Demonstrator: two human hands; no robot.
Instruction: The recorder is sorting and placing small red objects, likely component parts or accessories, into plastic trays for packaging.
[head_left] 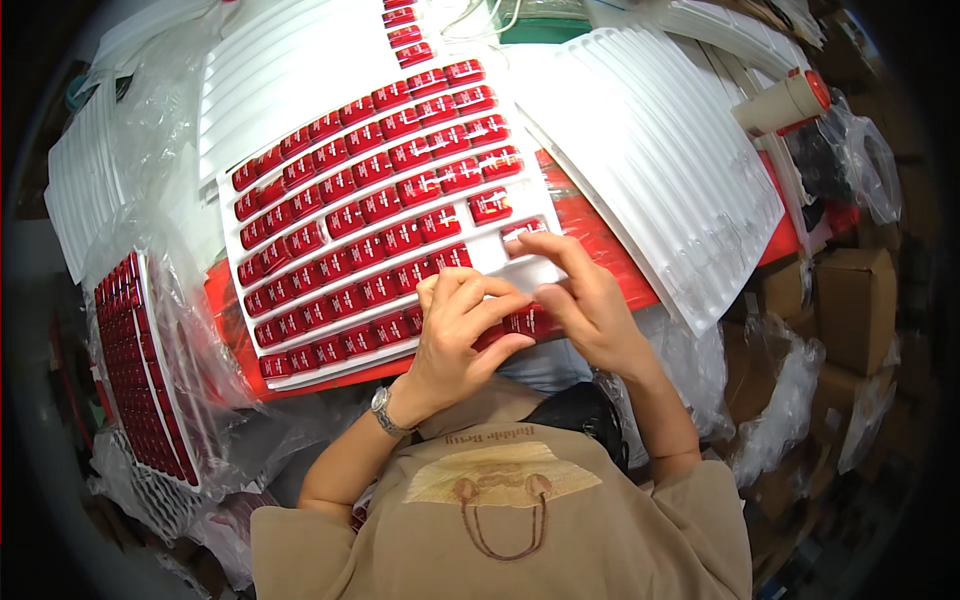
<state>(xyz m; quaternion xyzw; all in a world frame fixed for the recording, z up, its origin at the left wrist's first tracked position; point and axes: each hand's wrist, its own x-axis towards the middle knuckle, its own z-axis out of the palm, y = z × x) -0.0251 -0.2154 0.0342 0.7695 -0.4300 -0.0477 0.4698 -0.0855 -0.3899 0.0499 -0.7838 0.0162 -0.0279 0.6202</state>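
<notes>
We pinch a short row of small red boxes (pixel 520 325) between our left hand (pixel 460 330) and right hand (pixel 590 305), both grasping it at the near edge of the white tray (pixel 520 265), keeping the row together beside the open slots.

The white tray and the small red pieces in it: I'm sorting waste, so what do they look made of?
White tray: apparently thin formed plastic, matte, with moulded ribs and pockets. Small red pieces: look like glossy hard plastic, each catching highlights; metal cannot be ruled out. Both hands hold a stack of them.
</notes>
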